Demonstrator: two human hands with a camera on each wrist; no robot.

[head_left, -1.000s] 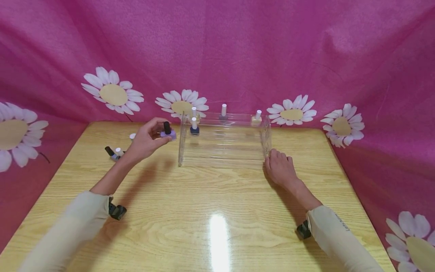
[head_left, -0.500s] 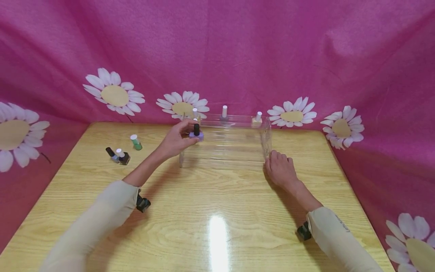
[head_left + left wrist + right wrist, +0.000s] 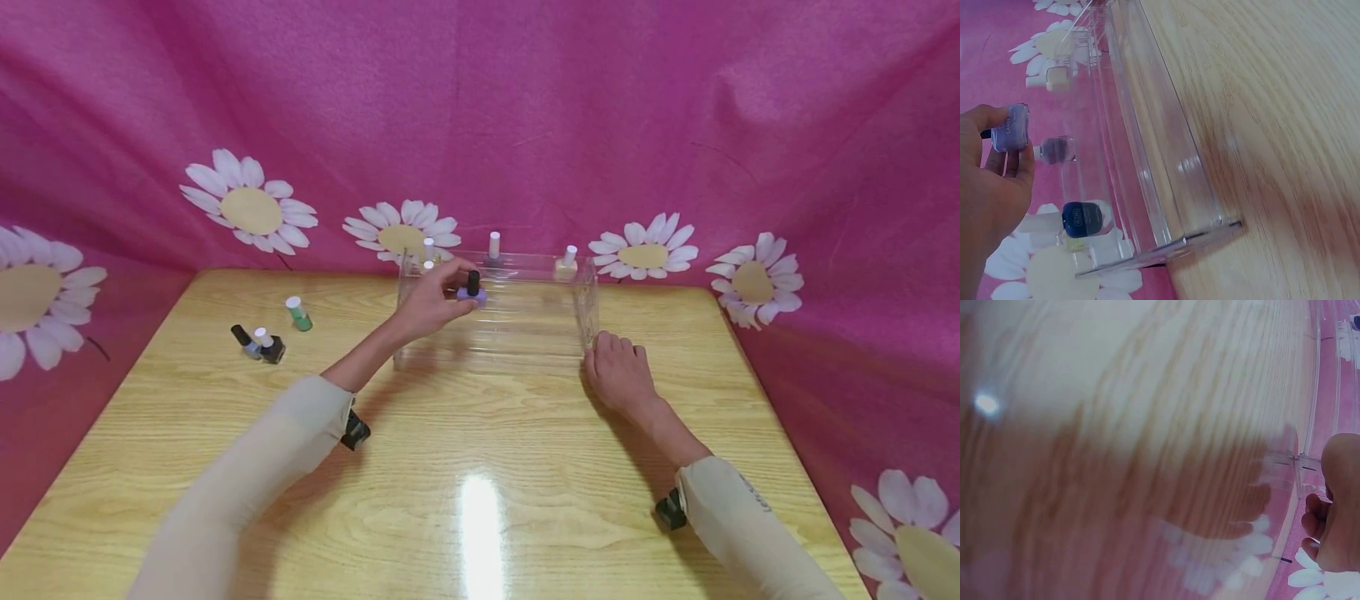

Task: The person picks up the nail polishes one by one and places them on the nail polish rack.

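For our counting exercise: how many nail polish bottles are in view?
8. A purple bottle is in the left hand; yellow, navy, grey and cream bottles are on the clear rack; green, dark and light-blue bottles are on the table. The left hand may hide more.

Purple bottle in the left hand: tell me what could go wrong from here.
The purple bottle is only pinched by the left hand, so it might slip and drop onto the clear rack.

In the head view that hand hides most of the dark blue bottle, so it could brush it unseen.

The right hand is at the rack's right end; a tug there might shift the standing bottles.
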